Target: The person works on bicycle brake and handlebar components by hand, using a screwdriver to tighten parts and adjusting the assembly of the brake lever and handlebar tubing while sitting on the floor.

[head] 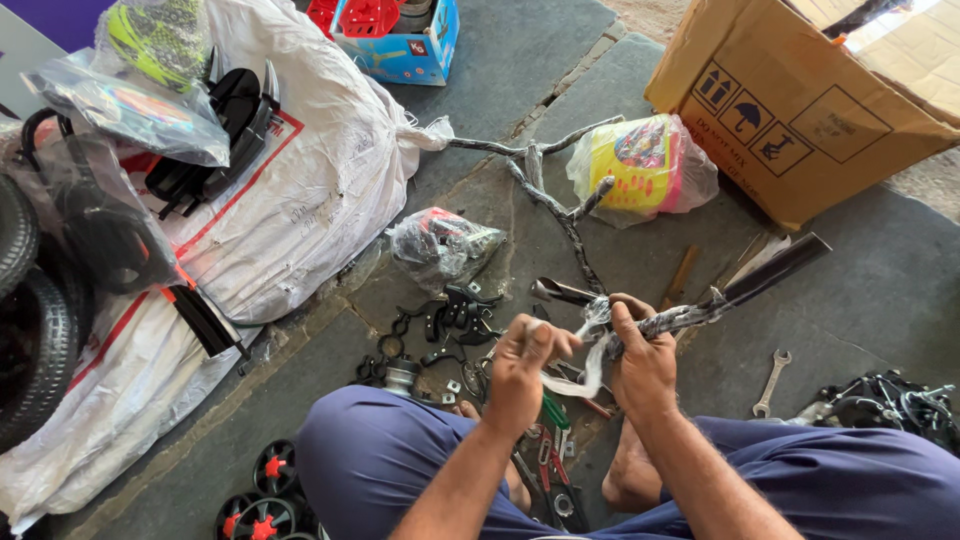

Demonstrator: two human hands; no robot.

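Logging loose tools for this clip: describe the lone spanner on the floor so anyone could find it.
Start at the big brown cardboard box at upper right and drop down the grey stone floor towards the person's right knee. The small silver open-ended spanner lies there alone, right of the right hand, apart from the tool pile between the legs.
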